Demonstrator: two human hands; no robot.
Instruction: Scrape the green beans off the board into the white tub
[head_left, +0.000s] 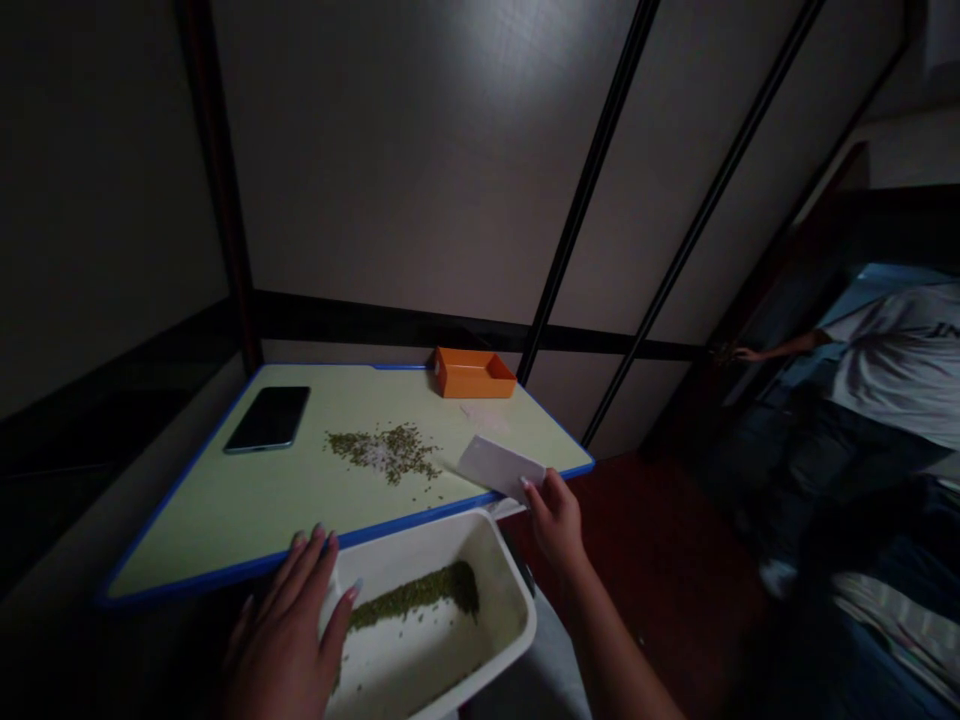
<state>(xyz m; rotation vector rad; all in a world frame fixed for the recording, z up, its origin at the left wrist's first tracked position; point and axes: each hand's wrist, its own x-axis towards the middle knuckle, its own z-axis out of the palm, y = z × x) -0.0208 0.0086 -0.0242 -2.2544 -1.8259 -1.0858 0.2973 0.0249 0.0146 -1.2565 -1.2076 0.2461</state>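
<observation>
My right hand [554, 515] pinches a flat white card [496, 466] at its near end and holds it tilted over the table's front right edge. Below that edge is a white plastic tub [504, 580] with a band of small green seeds or pods [409, 598] along its far inner side. At the tub's left rim, my left hand [296, 620] grips it with the thumb inside and the fingers outside, near the table edge. A loose pile of the same green seeds [397, 452], mixed with some whitish bits, lies spread on the table, left of the card.
The pale green table [247, 510] has a blue edge. On it are a dark phone or tablet [270, 418] at left and an orange open box [472, 376] at the back right. A panelled wall [420, 180] stands behind. A person [892, 350] is at far right.
</observation>
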